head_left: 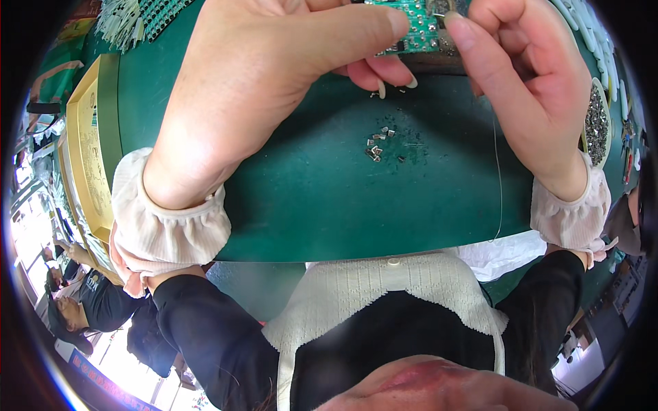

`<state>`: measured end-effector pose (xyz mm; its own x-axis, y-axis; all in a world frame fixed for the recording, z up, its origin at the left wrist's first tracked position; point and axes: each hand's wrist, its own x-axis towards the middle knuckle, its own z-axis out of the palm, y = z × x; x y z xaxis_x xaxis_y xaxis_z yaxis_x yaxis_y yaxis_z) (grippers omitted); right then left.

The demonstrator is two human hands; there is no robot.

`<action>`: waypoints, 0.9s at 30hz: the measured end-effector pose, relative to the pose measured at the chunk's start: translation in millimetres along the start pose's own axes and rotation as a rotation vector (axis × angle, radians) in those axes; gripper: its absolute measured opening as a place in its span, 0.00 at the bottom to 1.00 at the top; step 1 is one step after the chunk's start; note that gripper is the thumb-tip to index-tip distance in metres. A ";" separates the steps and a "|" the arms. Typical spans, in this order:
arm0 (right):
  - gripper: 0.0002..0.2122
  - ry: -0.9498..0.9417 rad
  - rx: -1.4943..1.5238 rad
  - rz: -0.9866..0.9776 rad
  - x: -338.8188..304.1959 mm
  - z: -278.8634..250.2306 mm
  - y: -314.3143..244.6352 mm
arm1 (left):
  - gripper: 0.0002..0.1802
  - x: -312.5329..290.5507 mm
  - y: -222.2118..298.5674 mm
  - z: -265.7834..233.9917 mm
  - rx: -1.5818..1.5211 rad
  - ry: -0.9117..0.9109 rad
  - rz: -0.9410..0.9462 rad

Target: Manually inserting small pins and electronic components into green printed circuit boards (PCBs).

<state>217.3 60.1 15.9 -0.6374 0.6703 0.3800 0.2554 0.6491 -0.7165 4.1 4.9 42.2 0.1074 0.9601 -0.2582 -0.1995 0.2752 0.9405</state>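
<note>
At the far edge of the view, my left hand (267, 82) grips a small green circuit board (423, 27) dotted with solder joints, its thumb lying along the top. My right hand (528, 82) is closed in a pinch at the board's right edge, where the tip of a thin silvery wire shows by the thumb. Below that hand a fine wire (498, 171) hangs down to the table's near edge. Beneath the board sits a worn brownish block (445, 63), partly hidden by the hands. Small shiny metal pieces (376, 145) lie scattered on the green table between my forearms.
A yellow box (92, 144) stands on the left. Bundled pale wires (118, 26) and a panel of green boards (163, 15) lie at the far left. On the right are a dish of small metal parts (598, 127) and pale strips (603, 38). Another person (103, 301) is at left.
</note>
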 end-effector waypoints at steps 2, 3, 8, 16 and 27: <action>0.07 -0.030 0.078 0.042 2.0 0.2 -1.1 | 0.28 -0.5 -0.1 -1.3 -0.002 0.007 0.000; 0.07 -0.018 -0.046 -0.045 0.1 2.2 1.7 | 0.28 -0.2 0.0 -1.2 0.005 0.007 0.003; 0.07 -0.062 0.060 0.071 4.6 1.8 0.0 | 0.29 -0.7 2.3 -0.3 0.012 0.010 -0.002; 0.05 -0.184 0.554 0.172 0.1 -11.0 8.6 | 0.31 1.9 2.4 -2.7 0.008 -0.011 -0.010; 0.09 -0.342 -0.050 -0.041 -35.4 31.3 4.1 | 0.30 1.0 2.1 -4.5 0.025 -0.026 -0.022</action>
<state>218.1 27.8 -18.8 -0.8525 0.4893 0.1841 0.2542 0.6956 -0.6720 -0.6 6.7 42.9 0.1364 0.9522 -0.2733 -0.1724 0.2945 0.9400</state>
